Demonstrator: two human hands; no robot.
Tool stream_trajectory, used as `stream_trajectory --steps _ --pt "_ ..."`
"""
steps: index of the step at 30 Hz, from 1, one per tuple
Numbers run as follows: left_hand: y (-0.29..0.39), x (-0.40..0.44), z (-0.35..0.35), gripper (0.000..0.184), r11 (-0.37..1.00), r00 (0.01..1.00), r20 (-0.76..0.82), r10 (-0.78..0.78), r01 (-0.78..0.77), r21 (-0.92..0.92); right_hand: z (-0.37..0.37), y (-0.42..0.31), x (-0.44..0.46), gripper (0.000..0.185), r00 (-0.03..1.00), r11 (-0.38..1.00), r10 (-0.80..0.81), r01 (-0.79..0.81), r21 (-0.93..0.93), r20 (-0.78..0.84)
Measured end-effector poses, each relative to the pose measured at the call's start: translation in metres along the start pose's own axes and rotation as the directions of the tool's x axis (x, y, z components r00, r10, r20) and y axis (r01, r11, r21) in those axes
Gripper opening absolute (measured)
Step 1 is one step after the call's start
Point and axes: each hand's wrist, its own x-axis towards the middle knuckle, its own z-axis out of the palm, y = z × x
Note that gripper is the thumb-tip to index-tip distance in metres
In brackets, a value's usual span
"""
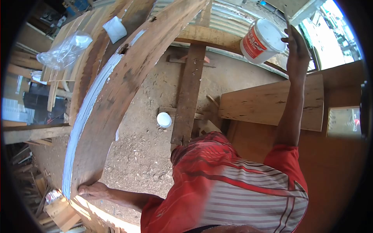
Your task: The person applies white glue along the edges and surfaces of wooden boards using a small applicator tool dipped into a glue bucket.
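Observation:
A long wooden plank (pixel 128 83) runs from the top middle down to the lower left. Along its left edge lies a smooth strip of white putty (pixel 86 112), and a dark hole shows near its upper part. My left hand (pixel 94 190) is closed round the plank's lower end. Raised at the upper right, my right hand (pixel 297 46) has its fingers closed on a thin, narrow tool (pixel 287 17) whose kind I cannot make out. Beside that hand stands a white bucket (pixel 254 46) with a red label, on a wooden beam.
A round white lid (pixel 164 120) is near the middle, above the dirt floor. A narrow board (pixel 190 89) extends away from my lap. Boards at the left carry a clear plastic bag (pixel 66 50) and a white packet (pixel 115 30). A wide board (pixel 272 103) is at right.

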Motion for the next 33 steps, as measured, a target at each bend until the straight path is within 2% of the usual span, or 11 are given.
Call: stream_trajectory --steps 5,6,11,13,17,20,21,23,26,29,33 --pt "0.014 0.008 0.007 0.096 0.973 0.995 -0.008 0.104 -0.100 0.209 -0.013 0.059 0.033 0.038 0.955 0.926 0.195 -0.104 -0.362 0.224" --pt "0.016 0.011 0.008 0.097 0.962 0.992 -0.016 0.128 -0.120 0.245 -0.014 0.111 0.040 0.037 0.960 0.905 0.075 0.048 -0.423 0.270" --pt "0.010 0.017 0.000 0.115 0.963 0.997 0.016 -0.073 0.067 0.260 0.007 0.173 0.070 0.031 0.781 0.859 0.183 0.169 -0.484 0.597" --pt "0.009 0.025 -0.002 0.116 0.947 0.988 0.018 -0.155 0.143 0.289 0.027 0.186 0.079 0.031 0.700 0.885 0.210 0.161 -0.437 0.683" --pt "0.044 0.024 0.016 0.104 0.973 0.993 0.069 -0.094 0.077 0.219 0.069 0.197 0.097 0.032 0.468 0.851 0.247 0.314 -0.421 0.849" --pt "0.012 0.041 0.001 0.096 0.924 0.990 -0.032 -0.141 0.143 0.355 0.095 0.213 0.104 0.029 0.348 0.834 0.224 0.414 -0.364 0.910" --pt "0.002 0.053 0.000 0.085 0.948 0.999 -0.046 -0.003 0.018 0.319 0.103 0.218 0.106 0.028 0.318 0.829 0.204 0.448 -0.336 0.926" --pt "-0.016 0.077 0.000 0.064 0.931 0.960 -0.072 0.271 -0.243 0.271 0.115 0.226 0.099 0.025 0.386 0.834 0.268 0.366 -0.414 0.882" --pt "0.026 0.062 0.021 0.068 0.931 0.969 -0.163 0.185 -0.120 0.345 0.119 0.209 0.102 0.019 0.371 0.860 0.324 0.268 -0.435 0.870" --pt "0.057 0.053 0.033 0.073 0.943 0.962 -0.249 0.113 -0.025 0.331 0.134 0.274 0.088 0.018 0.345 0.891 0.202 0.324 -0.319 0.916" --pt "0.070 0.044 0.025 0.079 0.952 0.943 -0.328 0.055 0.049 0.301 0.134 0.272 0.089 0.022 0.253 0.973 -0.066 0.232 0.006 0.965"
